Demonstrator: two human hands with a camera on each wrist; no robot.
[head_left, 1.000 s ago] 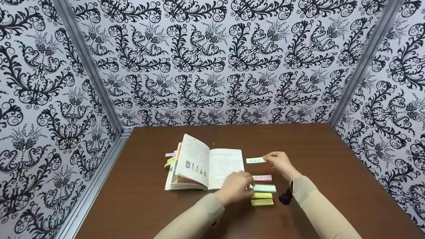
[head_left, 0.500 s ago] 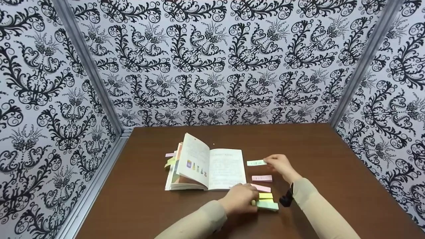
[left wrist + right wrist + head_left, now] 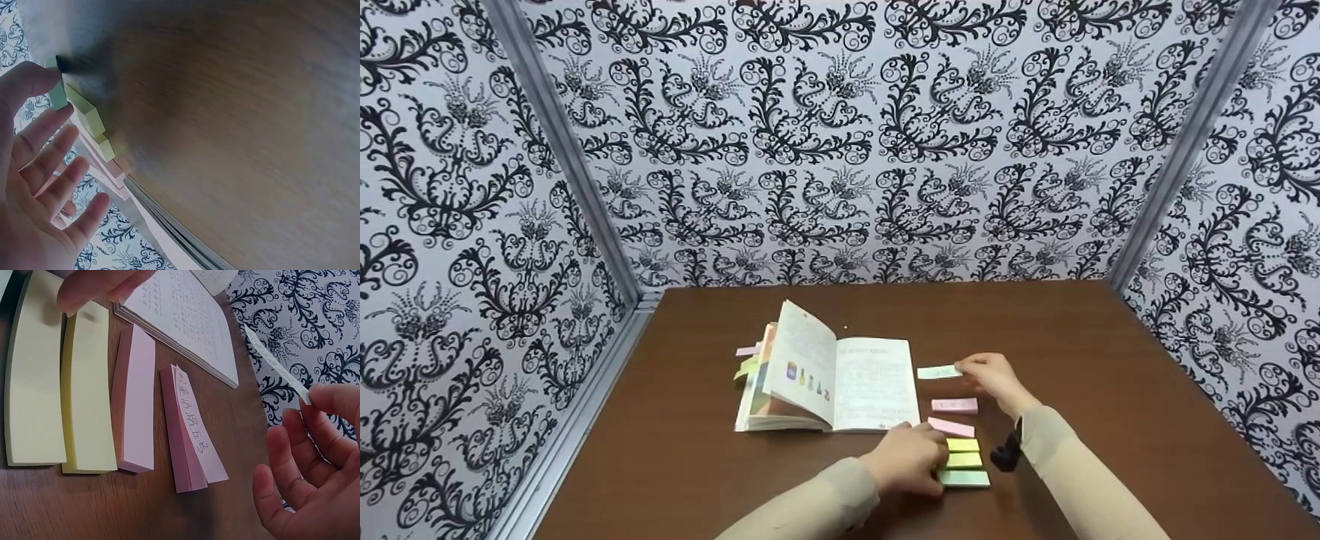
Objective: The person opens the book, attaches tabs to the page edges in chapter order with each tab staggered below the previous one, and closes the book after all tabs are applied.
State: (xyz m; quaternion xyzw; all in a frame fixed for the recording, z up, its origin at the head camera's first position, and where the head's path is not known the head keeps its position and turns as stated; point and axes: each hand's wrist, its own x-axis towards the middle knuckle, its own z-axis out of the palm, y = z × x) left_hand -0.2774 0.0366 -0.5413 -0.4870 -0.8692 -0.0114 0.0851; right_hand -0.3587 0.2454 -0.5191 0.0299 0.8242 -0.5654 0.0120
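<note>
My right hand (image 3: pixel 996 379) pinches one end of a pale green sticky note strip (image 3: pixel 939 371) with writing on it, just right of the open book (image 3: pixel 877 382). In the right wrist view the strip (image 3: pixel 275 367) stands out from thumb and fingertip. My left hand (image 3: pixel 906 459) is at the near end of a row of sticky note pads. Its thumb and forefinger pinch a green sticky note pad (image 3: pixel 58 93) in the left wrist view. Beyond it lie two yellow pads (image 3: pixel 964 445), a pink pad (image 3: pixel 951 427) and another pink pad (image 3: pixel 194 430) whose written top sheet lifts.
The book's left pages stand partly raised, and purple (image 3: pixel 747 350) and yellow-green tabs (image 3: pixel 747 367) stick out of its left side. Patterned walls (image 3: pixel 840 150) enclose the brown table (image 3: pixel 697 480) at the back and sides. A dark object (image 3: pixel 1005 456) hangs at the right cuff.
My left hand has moved the green pad toward me, from beside the pink pads to the near end of the row past the yellow ones. The right hand keeps its strip almost in place.
</note>
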